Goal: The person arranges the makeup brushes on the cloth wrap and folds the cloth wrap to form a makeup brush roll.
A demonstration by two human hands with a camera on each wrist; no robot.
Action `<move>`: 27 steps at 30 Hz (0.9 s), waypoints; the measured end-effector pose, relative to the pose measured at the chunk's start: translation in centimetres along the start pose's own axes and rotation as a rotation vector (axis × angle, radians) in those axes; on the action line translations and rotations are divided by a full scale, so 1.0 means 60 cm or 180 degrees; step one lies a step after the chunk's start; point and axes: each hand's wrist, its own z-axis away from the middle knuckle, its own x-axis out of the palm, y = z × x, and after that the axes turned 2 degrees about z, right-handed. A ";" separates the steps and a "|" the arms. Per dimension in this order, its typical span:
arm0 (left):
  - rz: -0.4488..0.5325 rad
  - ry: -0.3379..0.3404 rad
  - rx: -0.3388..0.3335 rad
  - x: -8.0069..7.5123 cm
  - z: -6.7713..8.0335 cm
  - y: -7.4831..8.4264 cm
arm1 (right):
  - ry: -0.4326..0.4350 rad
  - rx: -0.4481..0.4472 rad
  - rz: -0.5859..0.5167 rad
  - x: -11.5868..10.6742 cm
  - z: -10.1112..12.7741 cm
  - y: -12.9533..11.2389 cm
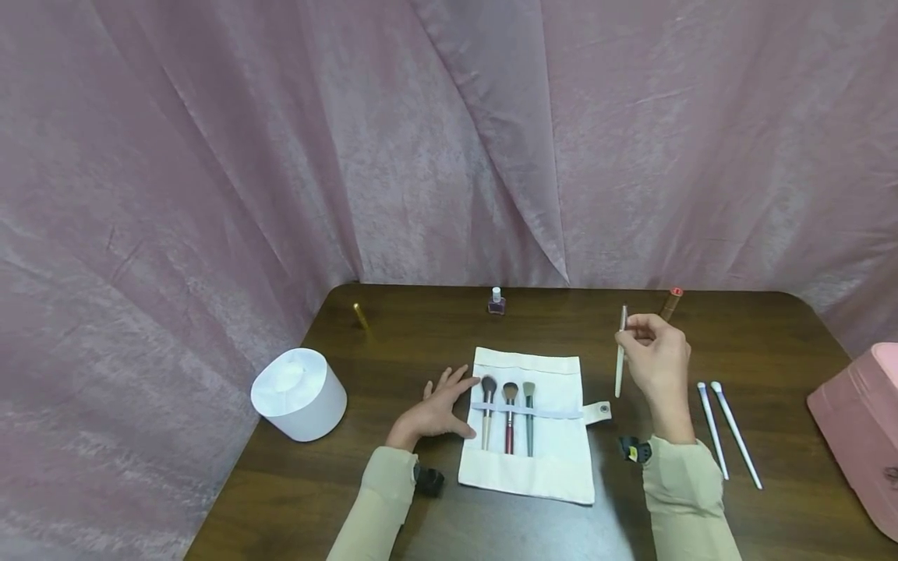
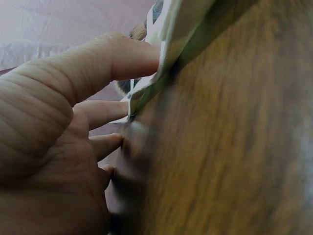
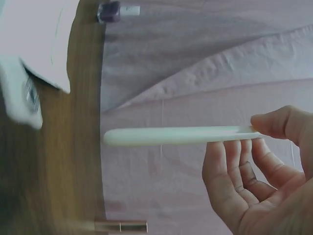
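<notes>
My right hand (image 1: 659, 354) pinches a slim white-handled makeup brush (image 1: 620, 366) between thumb and fingertips, above the table to the right of a white fabric brush roll (image 1: 554, 471). In the right wrist view the white handle (image 3: 161, 136) points away from the fingers; the bristle end is hidden. The roll lies unfolded, with a dark-headed brush (image 1: 487, 421), a red-handled brush (image 1: 510, 425) and a green brush (image 1: 529, 421) under its elastic band. At the roll's left edge, my left hand (image 1: 436, 409) rests with fingers spread, thumb and forefinger touching the fabric.
Two white brushes (image 1: 732, 436) lie right of my right forearm. Near the back stand a nail polish bottle (image 1: 496, 304), a gold tube (image 1: 360, 315) and a brown-gold tube (image 1: 670, 304). A white round container (image 1: 302, 397) is left; a pink case (image 1: 856, 428) is right.
</notes>
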 end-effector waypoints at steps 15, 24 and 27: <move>0.0050 0.0009 0.0042 0.000 -0.002 0.000 | -0.0221 0.0215 -0.1202 0.062 -0.001 -0.012; 0.0029 0.0023 0.0039 0.000 -0.002 -0.002 | -0.0484 0.0479 -0.1206 0.111 0.006 0.008; 0.0040 0.0013 0.0022 0.002 0.000 -0.001 | -0.0530 0.0537 -0.1206 0.121 0.009 0.015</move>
